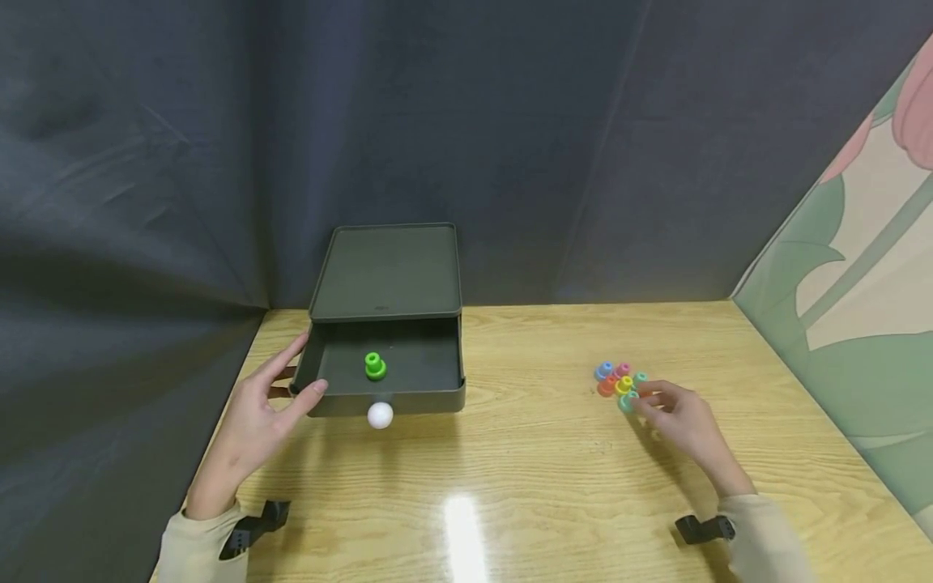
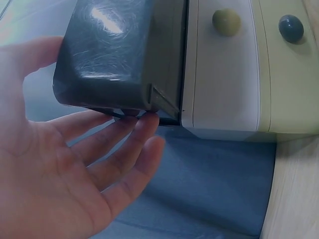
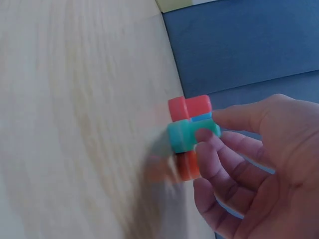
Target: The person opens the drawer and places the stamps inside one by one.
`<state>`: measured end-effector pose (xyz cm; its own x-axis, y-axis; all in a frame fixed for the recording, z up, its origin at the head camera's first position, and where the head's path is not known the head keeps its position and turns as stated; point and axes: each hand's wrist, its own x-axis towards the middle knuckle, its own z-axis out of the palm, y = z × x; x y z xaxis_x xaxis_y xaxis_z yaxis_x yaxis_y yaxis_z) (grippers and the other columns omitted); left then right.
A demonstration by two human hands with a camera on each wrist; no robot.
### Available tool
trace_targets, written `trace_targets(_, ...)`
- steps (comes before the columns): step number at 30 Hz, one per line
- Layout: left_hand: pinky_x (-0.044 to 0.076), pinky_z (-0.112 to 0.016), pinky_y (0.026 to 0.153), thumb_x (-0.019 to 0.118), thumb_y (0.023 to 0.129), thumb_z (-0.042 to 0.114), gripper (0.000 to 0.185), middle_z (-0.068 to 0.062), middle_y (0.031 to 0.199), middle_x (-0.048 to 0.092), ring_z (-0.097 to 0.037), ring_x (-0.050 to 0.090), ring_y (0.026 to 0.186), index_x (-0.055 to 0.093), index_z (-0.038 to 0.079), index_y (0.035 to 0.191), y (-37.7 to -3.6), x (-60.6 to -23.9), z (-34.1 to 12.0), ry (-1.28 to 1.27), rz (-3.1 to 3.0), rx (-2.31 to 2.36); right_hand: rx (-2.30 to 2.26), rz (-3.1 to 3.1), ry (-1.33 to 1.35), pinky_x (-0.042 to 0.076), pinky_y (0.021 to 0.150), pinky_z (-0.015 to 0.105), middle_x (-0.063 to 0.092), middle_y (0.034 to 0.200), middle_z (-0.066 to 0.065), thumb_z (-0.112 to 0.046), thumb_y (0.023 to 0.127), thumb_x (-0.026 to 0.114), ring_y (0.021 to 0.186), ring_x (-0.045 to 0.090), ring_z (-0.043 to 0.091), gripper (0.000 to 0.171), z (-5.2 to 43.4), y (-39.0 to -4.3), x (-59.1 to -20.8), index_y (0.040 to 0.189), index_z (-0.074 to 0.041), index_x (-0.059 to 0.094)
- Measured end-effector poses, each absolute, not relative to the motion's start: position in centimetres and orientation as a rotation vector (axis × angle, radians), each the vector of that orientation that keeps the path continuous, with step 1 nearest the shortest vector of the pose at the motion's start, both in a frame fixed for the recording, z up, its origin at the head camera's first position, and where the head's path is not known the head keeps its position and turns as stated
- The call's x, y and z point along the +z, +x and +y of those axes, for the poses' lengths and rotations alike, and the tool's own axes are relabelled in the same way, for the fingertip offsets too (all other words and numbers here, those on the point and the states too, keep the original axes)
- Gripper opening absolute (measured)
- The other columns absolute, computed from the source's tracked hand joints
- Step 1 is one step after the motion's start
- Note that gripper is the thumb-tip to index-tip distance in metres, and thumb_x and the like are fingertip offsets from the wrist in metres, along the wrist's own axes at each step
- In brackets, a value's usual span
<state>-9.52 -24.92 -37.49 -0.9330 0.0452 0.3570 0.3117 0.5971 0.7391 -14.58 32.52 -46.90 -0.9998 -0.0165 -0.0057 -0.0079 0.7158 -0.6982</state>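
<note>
At the left front corner of the pulled-out drawer [image 1: 428, 402], the left hand [image 1: 251, 421] held on, thumb over the rim, fingers spread against the outer side. Inside the drawer stood a green peg [image 1: 375, 368]; a white knob [image 1: 380, 415] fronted it. Well right of the drawer, on the table [image 1: 539, 453], blue [image 1: 604, 370], red [image 1: 607, 387] and yellow pegs [image 1: 624, 385] clustered, where the right hand [image 1: 681, 417] pinched a teal peg [image 1: 627, 402].

A light wood-grained table [image 1: 539, 453] bears a dark-topped drawer unit [image 1: 389, 271] and clustered coloured pegs [image 1: 624, 385]
</note>
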Motion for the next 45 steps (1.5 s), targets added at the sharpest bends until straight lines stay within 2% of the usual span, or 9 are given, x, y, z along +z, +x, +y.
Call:
trace_targets(10,0.046,-0.005,0.087,0.074,0.099,0.011,0.068,-0.02,0.162,0.051,0.014,0.052,0.111,0.047,0.013,0.162,-9.5,-37.7,-25.1,-0.296,-2.5,-1.282,-1.141,2.946,-0.013,0.055,0.062,0.026,0.078,0.108,0.02,-0.038,0.104,0.07,0.083,0.067,0.012,0.046,32.1,-14.8,-47.6,0.13,0.001,0.069)
trace_targets(17,0.046,-0.005,0.087,0.074,0.099,0.01,0.068,-0.019,0.162,0.052,0.013,0.052,0.112,0.048,0.013,0.161,-9.4,-37.7,-25.1,-0.298,-2.49,-1.284,-1.141,2.966,-0.004,0.055,0.064,0.025,0.079,0.107,0.017,-0.038,0.104,0.07,0.086,0.068,0.014,0.045,32.1,-14.9,-47.6,0.129,-0.001,0.071)
trace_targets(29,0.047,-0.006,0.085,0.074,0.099,0.009,0.067,-0.022,0.159,0.053,0.015,0.053,0.11,0.048,0.01,0.161,-9.5,-37.9,-25.0,-0.296,-2.474,-1.297,-1.234,2.909,-0.009,0.056,0.06,0.027,0.077,0.107,0.018,-0.037,0.105,0.069,0.073,0.069,0.012,0.047,32.1,-15.2,-47.3,0.132,0.001,0.068)
trace_targets(37,0.047,-0.008,0.085,0.074,0.1,0.012,0.068,-0.02,0.162,0.051,0.013,0.052,0.111,0.047,0.014,0.162,-9.6,-37.9,-25.0,-0.294,-2.493,-1.288,-1.231,2.931,-0.04,0.054,0.058,0.028,0.078,0.108,0.02,-0.038,0.105,0.068,0.075,0.071,0.013,0.049,32.1,-14.9,-46.7,0.135,0.002,0.067)
trace_targets(40,0.047,-0.009,0.085,0.075,0.1,0.013,0.068,-0.019,0.162,0.051,0.008,0.054,0.113,0.047,0.015,0.162,-9.6,-37.9,-25.0,-0.282,-2.509,-1.274,-1.218,2.94,-0.065,0.054,0.059,0.027,0.078,0.108,0.019,-0.038,0.106,0.068,0.078,0.072,0.015,0.051,32.0,-14.9,-46.1,0.136,0.002,0.067)
trace_targets(45,0.048,-0.009,0.086,0.075,0.099,0.014,0.068,-0.02,0.161,0.052,-0.023,0.063,0.119,0.047,0.014,0.162,-9.5,-37.8,-25.1,-0.276,-2.523,-1.267,-1.192,2.995,-0.091,0.054,0.06,0.027,0.079,0.108,0.018,-0.039,0.106,0.068,0.081,0.072,0.015,0.049,31.5,-14.8,-44.9,0.135,0.0,0.07)
